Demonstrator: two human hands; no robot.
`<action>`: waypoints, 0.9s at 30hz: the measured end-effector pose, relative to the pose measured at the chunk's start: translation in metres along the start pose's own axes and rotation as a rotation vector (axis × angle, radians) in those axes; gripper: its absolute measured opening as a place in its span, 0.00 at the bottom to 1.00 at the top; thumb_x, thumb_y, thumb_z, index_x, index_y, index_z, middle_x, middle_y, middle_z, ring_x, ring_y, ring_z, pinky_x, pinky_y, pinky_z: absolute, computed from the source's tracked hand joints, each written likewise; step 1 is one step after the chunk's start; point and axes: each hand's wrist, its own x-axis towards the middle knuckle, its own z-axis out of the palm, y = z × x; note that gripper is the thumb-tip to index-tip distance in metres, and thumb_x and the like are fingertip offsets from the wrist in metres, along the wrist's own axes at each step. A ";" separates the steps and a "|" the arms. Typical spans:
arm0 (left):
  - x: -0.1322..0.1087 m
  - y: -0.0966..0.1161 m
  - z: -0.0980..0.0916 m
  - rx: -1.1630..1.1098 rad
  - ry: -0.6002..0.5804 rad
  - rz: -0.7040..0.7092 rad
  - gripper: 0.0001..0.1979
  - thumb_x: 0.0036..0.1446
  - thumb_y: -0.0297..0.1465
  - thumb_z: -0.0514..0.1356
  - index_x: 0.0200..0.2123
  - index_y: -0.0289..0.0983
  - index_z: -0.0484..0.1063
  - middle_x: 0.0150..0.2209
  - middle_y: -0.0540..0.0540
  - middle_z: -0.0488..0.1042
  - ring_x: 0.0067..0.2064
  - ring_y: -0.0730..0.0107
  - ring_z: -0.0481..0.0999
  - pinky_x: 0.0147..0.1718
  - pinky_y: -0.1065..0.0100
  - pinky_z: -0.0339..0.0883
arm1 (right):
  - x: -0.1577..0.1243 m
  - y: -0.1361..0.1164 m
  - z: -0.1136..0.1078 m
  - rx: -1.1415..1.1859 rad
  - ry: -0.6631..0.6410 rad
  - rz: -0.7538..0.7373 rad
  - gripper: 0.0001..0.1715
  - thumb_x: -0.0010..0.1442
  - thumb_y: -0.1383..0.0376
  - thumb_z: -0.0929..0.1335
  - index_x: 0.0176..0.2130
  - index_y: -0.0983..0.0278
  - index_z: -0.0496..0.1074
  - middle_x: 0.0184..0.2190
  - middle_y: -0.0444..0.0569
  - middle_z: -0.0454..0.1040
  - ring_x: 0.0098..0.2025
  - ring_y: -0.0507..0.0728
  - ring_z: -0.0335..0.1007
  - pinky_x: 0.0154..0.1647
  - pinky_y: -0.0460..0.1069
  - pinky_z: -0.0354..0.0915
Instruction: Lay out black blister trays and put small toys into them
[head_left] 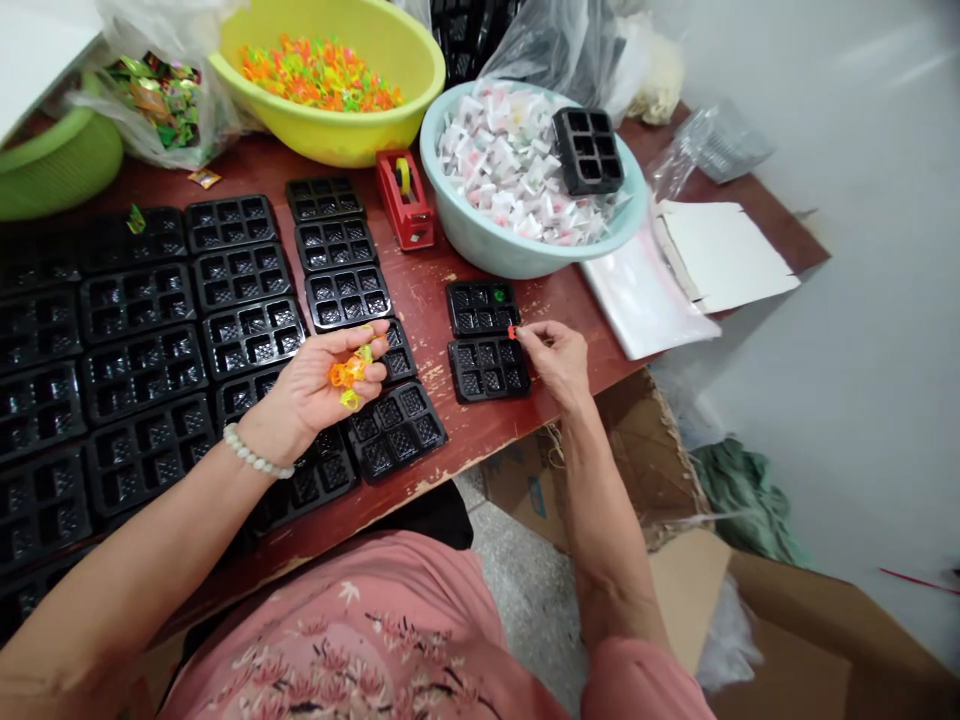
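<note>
Palm up, my left hand cups a small pile of orange and yellow plastic pieces above the black trays. Between thumb and fingertips, my right hand pinches a small red piece. That piece is over the right edge of two six-compartment black trays, where the far tray meets the near tray. A green piece lies in the far tray's back right compartment. Rows of more black trays cover the table around and left of my left hand.
At the back stand a yellow basin of orange, yellow and green pieces and a light blue basin of small white packets, a black tray on top. Between them sits a red tape dispenser. Cardboard boxes are below, right.
</note>
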 end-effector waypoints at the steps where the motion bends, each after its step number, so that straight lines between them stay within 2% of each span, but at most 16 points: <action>1: -0.003 0.001 -0.002 0.006 0.005 0.008 0.14 0.70 0.22 0.48 0.39 0.33 0.73 0.25 0.48 0.71 0.17 0.74 0.67 0.11 0.77 0.59 | -0.005 0.000 -0.001 -0.009 -0.002 0.011 0.21 0.59 0.47 0.69 0.35 0.60 0.81 0.33 0.50 0.81 0.36 0.60 0.75 0.41 0.55 0.70; 3: -0.010 0.003 -0.007 0.010 0.012 0.028 0.15 0.71 0.22 0.47 0.39 0.33 0.73 0.25 0.48 0.71 0.17 0.74 0.67 0.11 0.77 0.59 | -0.013 0.000 -0.002 -0.044 -0.022 0.022 0.18 0.57 0.49 0.71 0.33 0.60 0.81 0.32 0.49 0.80 0.36 0.60 0.75 0.42 0.56 0.69; 5: -0.018 0.006 -0.012 0.006 0.012 0.049 0.16 0.72 0.23 0.46 0.40 0.33 0.73 0.25 0.48 0.70 0.17 0.75 0.67 0.12 0.77 0.59 | -0.018 -0.001 -0.003 -0.057 -0.004 0.010 0.16 0.55 0.51 0.72 0.36 0.60 0.80 0.33 0.50 0.79 0.37 0.61 0.75 0.44 0.58 0.70; 8: -0.029 0.012 -0.020 -0.005 0.020 0.085 0.17 0.73 0.24 0.45 0.39 0.33 0.73 0.25 0.48 0.70 0.17 0.76 0.66 0.12 0.77 0.59 | -0.022 -0.010 -0.005 0.138 0.042 -0.006 0.20 0.54 0.54 0.72 0.45 0.60 0.78 0.39 0.51 0.79 0.41 0.61 0.75 0.46 0.58 0.73; 11: -0.039 0.017 -0.027 -0.023 0.047 0.110 0.17 0.73 0.24 0.45 0.38 0.34 0.73 0.25 0.48 0.70 0.17 0.75 0.66 0.12 0.77 0.59 | -0.028 -0.035 -0.001 0.442 -0.150 0.001 0.25 0.53 0.60 0.70 0.52 0.59 0.74 0.47 0.52 0.77 0.42 0.58 0.75 0.40 0.54 0.74; 13: -0.046 0.018 -0.032 -0.050 0.061 0.120 0.17 0.73 0.25 0.46 0.38 0.34 0.74 0.25 0.48 0.71 0.17 0.75 0.67 0.12 0.77 0.59 | -0.038 -0.058 0.008 0.526 -0.323 -0.021 0.24 0.54 0.62 0.69 0.52 0.58 0.73 0.49 0.51 0.77 0.44 0.57 0.76 0.40 0.53 0.76; 15: -0.053 0.019 -0.036 -0.082 0.077 0.128 0.17 0.73 0.24 0.46 0.39 0.34 0.74 0.25 0.47 0.71 0.17 0.75 0.67 0.12 0.77 0.59 | -0.050 -0.079 0.020 0.533 -0.445 -0.065 0.19 0.58 0.62 0.68 0.51 0.57 0.72 0.47 0.50 0.76 0.45 0.57 0.77 0.43 0.53 0.77; 18: -0.062 0.017 -0.044 -0.119 0.103 0.133 0.17 0.72 0.24 0.46 0.39 0.34 0.75 0.25 0.47 0.71 0.17 0.74 0.66 0.12 0.77 0.58 | -0.068 -0.097 0.037 0.483 -0.515 -0.171 0.15 0.63 0.63 0.65 0.50 0.58 0.70 0.46 0.50 0.77 0.46 0.57 0.78 0.49 0.56 0.77; 23: -0.071 0.016 -0.059 -0.179 0.101 0.129 0.16 0.72 0.24 0.48 0.39 0.35 0.76 0.24 0.46 0.72 0.17 0.74 0.67 0.12 0.76 0.58 | -0.080 -0.096 0.047 0.290 -0.543 -0.428 0.20 0.61 0.72 0.64 0.51 0.58 0.70 0.49 0.50 0.78 0.54 0.60 0.77 0.62 0.62 0.71; 27: -0.073 0.017 -0.068 -0.226 0.083 0.124 0.16 0.71 0.24 0.49 0.41 0.35 0.77 0.25 0.45 0.73 0.18 0.73 0.68 0.13 0.75 0.59 | -0.085 -0.094 0.046 0.258 -0.586 -0.473 0.25 0.60 0.74 0.62 0.54 0.57 0.69 0.53 0.51 0.77 0.58 0.60 0.76 0.63 0.63 0.71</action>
